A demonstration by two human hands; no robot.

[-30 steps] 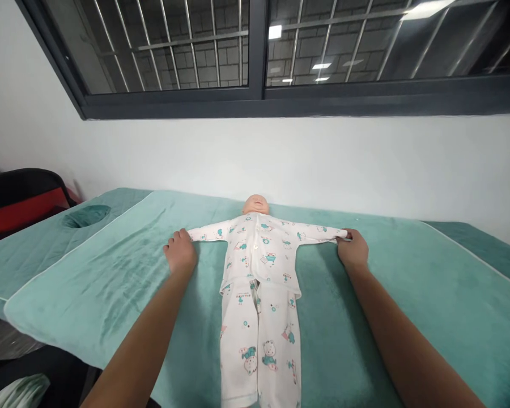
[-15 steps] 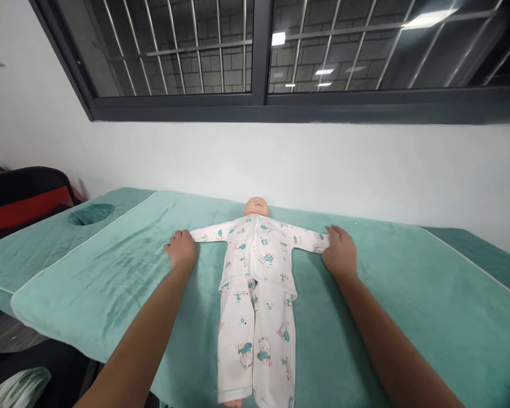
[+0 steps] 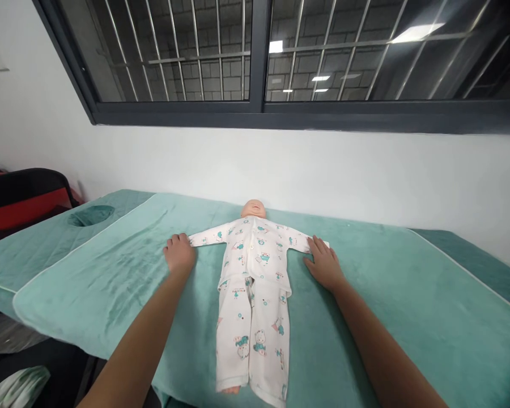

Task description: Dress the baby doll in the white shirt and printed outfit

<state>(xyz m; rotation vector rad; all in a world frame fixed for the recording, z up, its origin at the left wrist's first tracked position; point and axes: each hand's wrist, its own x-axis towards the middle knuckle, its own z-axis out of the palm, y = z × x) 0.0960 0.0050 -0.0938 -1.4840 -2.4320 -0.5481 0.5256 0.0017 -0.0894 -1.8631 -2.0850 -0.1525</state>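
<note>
A baby doll lies on its back, its arms spread out to both sides. It wears a white printed pyjama top and matching pyjama trousers; a bit of one foot shows under the trouser hem. At the end of the sleeve on the left, my left hand is closed with curled fingers on the cuff. My right hand rests with fingers stretched out over the other sleeve, whose cuff pokes out beyond the fingertips.
The doll lies on a bed with a green plush cover. A face hole is at the bed's left end. Behind stand a white wall and a barred window. A black and red item is at far left.
My right hand has let go of the cuff and moved inward onto the sleeve, its fingers now straight. My left hand stays at its cuff. The view has tilted slightly.
</note>
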